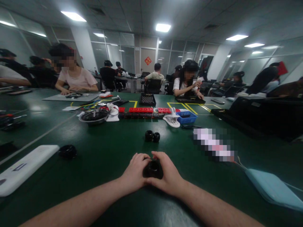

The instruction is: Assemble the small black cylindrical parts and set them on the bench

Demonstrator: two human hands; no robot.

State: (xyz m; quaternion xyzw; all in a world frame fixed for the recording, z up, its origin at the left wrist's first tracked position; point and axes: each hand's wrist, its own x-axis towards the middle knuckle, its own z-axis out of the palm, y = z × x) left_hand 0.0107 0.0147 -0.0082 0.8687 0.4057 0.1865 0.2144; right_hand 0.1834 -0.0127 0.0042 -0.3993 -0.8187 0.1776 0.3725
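Black ring (153, 167), round and glossy with a dark hole facing up, sits just below the center of the frame, between the person's two hands. From the left edge, a white slab (28, 170) with rounded corners and a smooth face runs off the frame; a loose black ring (68, 152) lies just beside its upper end. A broad stretch of green tabletop (101, 148) separates these from the left hand (136, 170). Higher up, a shiny bowl (93, 122) heaped with dark cables stands against a white plastic clamp (113, 114).

The left hand curls, half closed, along the ring's left side. The right hand (169, 175) wraps its right side, forefinger above and thumb below, the opening only as wide as the ring. How hard the fingertips press cannot be told. Beyond them is a short strip of green, then a pair of small black rings (152, 136) side by side; red strips (141, 109) form the far border.

To the right, a second white clamp (172, 119) touches or nearly touches a blue plastic bin (189, 119). More green surface separates the right hand from a pixelated item (214, 145) and a soft-edged, pale blue pouch (274, 189) at the lower right.
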